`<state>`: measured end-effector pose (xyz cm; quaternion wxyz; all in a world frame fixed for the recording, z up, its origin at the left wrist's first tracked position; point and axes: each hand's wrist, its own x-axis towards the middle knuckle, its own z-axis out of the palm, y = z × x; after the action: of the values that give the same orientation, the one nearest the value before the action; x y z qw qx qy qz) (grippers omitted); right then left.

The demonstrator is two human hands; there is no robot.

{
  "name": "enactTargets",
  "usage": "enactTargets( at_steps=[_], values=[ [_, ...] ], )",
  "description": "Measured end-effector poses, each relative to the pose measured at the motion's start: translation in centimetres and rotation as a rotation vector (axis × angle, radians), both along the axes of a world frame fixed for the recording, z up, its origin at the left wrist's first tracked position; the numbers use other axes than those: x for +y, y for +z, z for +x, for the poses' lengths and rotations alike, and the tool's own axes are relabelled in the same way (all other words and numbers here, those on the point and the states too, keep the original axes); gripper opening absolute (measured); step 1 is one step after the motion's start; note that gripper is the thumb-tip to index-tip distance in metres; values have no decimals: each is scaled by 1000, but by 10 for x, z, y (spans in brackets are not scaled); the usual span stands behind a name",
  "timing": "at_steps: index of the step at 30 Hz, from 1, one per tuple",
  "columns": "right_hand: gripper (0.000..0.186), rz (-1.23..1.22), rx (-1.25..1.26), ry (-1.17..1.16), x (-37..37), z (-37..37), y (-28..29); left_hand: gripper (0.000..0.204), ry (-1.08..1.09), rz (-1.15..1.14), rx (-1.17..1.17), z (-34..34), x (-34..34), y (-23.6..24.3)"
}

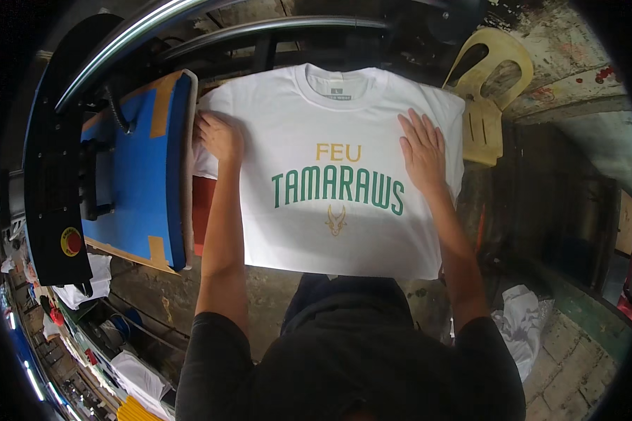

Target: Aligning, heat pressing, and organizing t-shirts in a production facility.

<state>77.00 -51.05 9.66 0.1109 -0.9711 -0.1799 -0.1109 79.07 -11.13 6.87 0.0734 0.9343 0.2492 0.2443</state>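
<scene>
A white T-shirt (260, 224) is spread out in front of me, neckline at the far side. Yellow and green lettering and a small horned animal head are printed on its chest. At the shirt's left sleeve, my left hand (221, 138) has its fingers bent around the fabric edge, close to a blue padded press plate (140, 175). My right hand (424, 151) lies flat on the right side of the shirt, fingers stretched and slightly apart. Most of the surface beneath the shirt is hidden by it.
The black press arm (53, 175) carries a red button (71, 242) at left. Curved metal tubes (274, 29) cross the far side. A yellow plastic chair (488, 91) stands at far right. White cloth in clear plastic (521, 326) lies at lower right; fabric piles (137, 372) lie lower left.
</scene>
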Motion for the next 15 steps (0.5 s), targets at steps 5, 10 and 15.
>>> enactTargets(
  at_steps=[5,10,15],
  values=[
    [41,-19,31,14,-7,14,4,52,-125,52,139,-21,-29,-2],
    [43,-120,-9,-64,-16,62,-3,53,-51,-70,186,-27,-16,8],
    [45,-150,-45,-81,-16,78,-12,52,-371,-67,130,-52,-89,11]
  ],
)
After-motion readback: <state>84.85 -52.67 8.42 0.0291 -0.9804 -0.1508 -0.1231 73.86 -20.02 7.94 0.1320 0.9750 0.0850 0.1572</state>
